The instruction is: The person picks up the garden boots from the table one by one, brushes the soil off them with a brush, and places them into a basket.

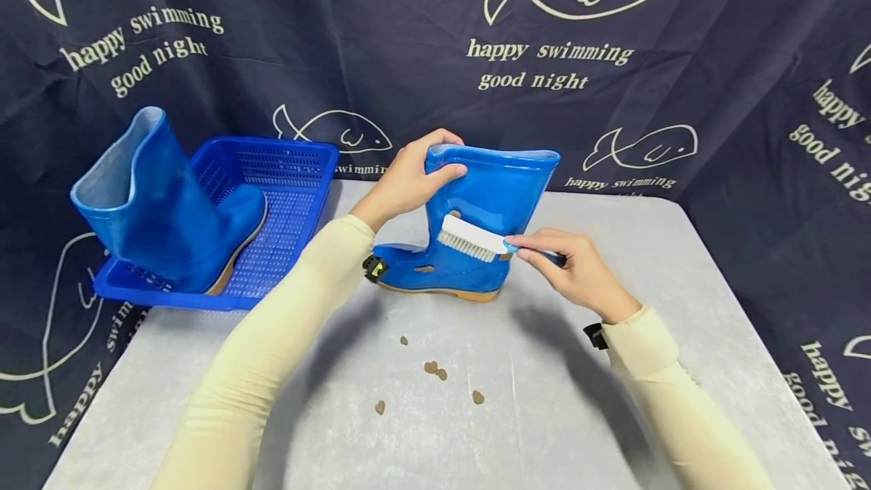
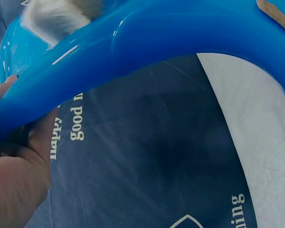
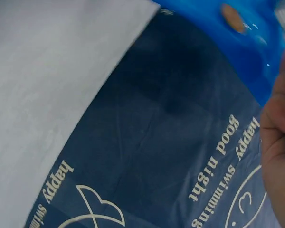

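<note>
A blue rain boot (image 1: 486, 187) with a tan sole stands on the table, toe to the left. My left hand (image 1: 413, 172) grips the top of its shaft, thumb outside and fingers over the rim. In my right hand (image 1: 578, 267) is a scrub brush (image 1: 472, 237) with a white head and blue handle, its bristles against the boot's lower shaft. Brown patches show on the boot, one on the foot (image 1: 425, 269) and one just above the brush. In the left wrist view the brush head (image 2: 57, 19) is blurred beside the shaft.
A second blue boot (image 1: 180, 210) stands in a blue plastic basket (image 1: 286, 210) at the left. Several brown bits (image 1: 478, 397) lie on the grey table (image 1: 558, 414) in front of the boot. Dark fabric (image 1: 408, 36) with fish drawings hangs behind.
</note>
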`<action>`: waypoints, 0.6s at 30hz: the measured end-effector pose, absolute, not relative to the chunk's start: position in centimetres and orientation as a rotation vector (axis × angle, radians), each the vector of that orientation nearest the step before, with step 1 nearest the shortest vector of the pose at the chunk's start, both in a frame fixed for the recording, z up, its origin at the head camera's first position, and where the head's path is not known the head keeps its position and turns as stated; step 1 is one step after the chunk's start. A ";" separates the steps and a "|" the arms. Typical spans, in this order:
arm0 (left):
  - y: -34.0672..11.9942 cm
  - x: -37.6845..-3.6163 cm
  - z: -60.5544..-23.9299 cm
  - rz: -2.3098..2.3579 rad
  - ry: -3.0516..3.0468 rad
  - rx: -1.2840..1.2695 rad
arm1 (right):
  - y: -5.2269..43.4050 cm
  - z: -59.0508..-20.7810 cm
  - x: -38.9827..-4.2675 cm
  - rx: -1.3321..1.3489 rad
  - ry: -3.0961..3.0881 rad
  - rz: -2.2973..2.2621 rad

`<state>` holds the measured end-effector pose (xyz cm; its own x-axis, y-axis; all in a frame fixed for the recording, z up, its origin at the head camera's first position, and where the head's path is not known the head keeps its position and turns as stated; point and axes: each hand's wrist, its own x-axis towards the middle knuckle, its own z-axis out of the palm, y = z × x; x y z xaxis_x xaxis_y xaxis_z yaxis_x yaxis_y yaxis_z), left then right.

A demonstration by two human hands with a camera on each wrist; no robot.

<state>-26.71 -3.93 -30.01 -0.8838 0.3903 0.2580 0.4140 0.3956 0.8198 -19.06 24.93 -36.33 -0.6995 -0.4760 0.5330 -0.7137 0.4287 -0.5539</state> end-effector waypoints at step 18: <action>-4.0 -26.9 -30.6 -1.567 -2.592 -0.745 | 24.2 -35.5 -16.9 1.136 -2.359 0.772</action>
